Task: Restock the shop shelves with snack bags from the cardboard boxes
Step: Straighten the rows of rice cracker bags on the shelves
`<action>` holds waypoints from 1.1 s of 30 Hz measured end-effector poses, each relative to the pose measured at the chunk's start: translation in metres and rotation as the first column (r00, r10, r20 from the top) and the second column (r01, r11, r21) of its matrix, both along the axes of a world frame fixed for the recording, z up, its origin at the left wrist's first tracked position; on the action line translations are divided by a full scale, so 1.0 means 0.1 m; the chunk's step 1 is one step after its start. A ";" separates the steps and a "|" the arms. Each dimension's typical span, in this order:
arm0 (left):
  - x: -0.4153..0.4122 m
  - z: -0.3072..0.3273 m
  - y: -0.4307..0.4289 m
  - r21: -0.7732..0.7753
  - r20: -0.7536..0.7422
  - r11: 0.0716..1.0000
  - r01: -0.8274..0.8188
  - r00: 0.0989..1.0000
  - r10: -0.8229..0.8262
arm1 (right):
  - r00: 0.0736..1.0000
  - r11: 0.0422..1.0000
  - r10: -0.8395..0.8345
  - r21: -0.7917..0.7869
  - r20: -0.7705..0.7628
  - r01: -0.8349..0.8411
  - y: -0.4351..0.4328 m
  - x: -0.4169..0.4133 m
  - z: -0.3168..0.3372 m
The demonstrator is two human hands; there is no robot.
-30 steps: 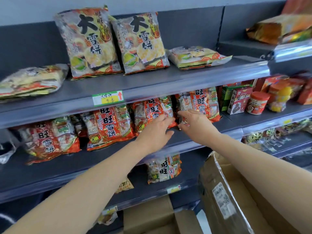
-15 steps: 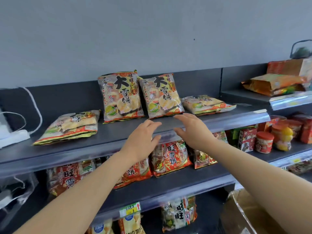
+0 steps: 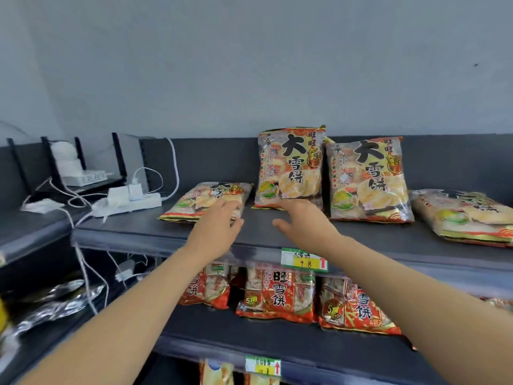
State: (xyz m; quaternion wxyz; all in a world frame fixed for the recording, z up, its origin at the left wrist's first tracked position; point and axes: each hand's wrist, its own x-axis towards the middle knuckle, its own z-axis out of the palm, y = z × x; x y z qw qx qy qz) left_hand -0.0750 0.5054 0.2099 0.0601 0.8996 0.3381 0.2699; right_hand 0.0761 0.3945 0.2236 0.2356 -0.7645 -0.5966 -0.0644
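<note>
On the dark top shelf two large rice-cracker bags stand upright against the back panel, the left upright bag and the right upright bag. A third bag lies flat to their left, and a fourth flat bag lies at the right edge. My left hand reaches with relaxed fingers over the near end of the flat left bag. My right hand, fingers spread, is at the bottom of the left upright bag. Neither hand grips anything. No cardboard box is in view.
A white power strip with plugs and trailing cables sits at the shelf's left end, beside a white router. Red snack bags line the shelf below. Price tags hang on the shelf lips. Silver foil bags lie lower left.
Both hands have risen from the red bags on the lower shelf to the top shelf. The view has swung up and left, and the cardboard box has left the frame.
</note>
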 end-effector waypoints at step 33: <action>-0.09 -0.08 2.36 -0.706 0.231 0.702 -0.096 0.905 0.356 | 0.685 0.938 -0.335 -0.161 -0.647 0.307 2.17 -0.28 -0.13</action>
